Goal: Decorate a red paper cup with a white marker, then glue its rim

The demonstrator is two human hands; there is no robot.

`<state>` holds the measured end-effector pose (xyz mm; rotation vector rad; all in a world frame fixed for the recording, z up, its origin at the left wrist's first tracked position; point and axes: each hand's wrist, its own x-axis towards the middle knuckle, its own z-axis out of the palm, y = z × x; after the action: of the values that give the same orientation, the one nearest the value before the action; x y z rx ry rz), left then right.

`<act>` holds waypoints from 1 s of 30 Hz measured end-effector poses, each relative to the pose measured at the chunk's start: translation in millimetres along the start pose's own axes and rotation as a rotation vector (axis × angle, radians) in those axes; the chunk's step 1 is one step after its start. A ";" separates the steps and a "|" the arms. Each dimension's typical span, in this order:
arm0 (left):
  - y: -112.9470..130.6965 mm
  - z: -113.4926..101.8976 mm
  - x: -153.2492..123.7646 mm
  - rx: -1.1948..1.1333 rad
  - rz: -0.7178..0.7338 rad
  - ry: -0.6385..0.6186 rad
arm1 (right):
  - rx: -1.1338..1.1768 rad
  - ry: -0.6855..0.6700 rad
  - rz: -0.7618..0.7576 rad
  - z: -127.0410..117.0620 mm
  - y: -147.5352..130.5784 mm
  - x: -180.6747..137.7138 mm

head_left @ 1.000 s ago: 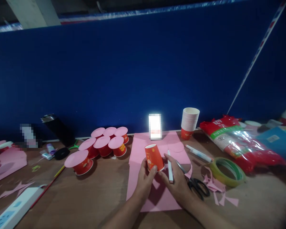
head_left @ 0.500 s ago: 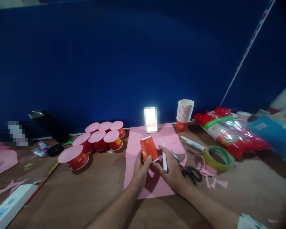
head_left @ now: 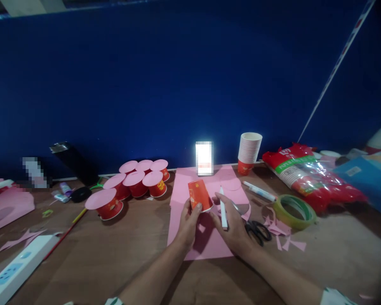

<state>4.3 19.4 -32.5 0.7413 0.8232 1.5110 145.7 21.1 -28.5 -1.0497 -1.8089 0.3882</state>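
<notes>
A red paper cup (head_left: 199,195) with gold print is tilted over the pink paper (head_left: 206,248), its rim toward me. My left hand (head_left: 189,224) wraps round its left side and lower edge. In my right hand (head_left: 230,224) is a white marker pen (head_left: 223,212), pinched with its tip pointing up and away. The right fingertips sit just beside the cup; I cannot tell whether they touch it. Scissors (head_left: 258,233) with black handles lie right of my right hand, blades partly on the paper.
Several upturned red cups topped with pink paper discs (head_left: 135,178) stand at left. A cup stack (head_left: 249,152), another marker (head_left: 259,191), a tape roll (head_left: 295,212), paper scraps (head_left: 282,235) and a red cup bag (head_left: 307,173) lie right. A power strip (head_left: 19,271) sits front left.
My right hand and the marker have drawn slightly away from the cup. The cup has tilted a little more in my left hand. The whole view has shifted slightly.
</notes>
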 end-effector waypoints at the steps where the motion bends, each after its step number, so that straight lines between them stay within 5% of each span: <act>1: 0.5 0.4 -0.3 -0.003 -0.012 -0.004 | -0.005 0.000 -0.003 0.8 0.0 -0.2; 30: -1.0 -2.0 -0.6 -0.041 -0.042 -0.066 | -0.122 0.052 -0.088 5.9 8.6 0.2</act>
<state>3.3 18.6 -34.4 0.7358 0.7521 1.4542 144.7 27.3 -36.8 -1.0497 -1.8431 0.1979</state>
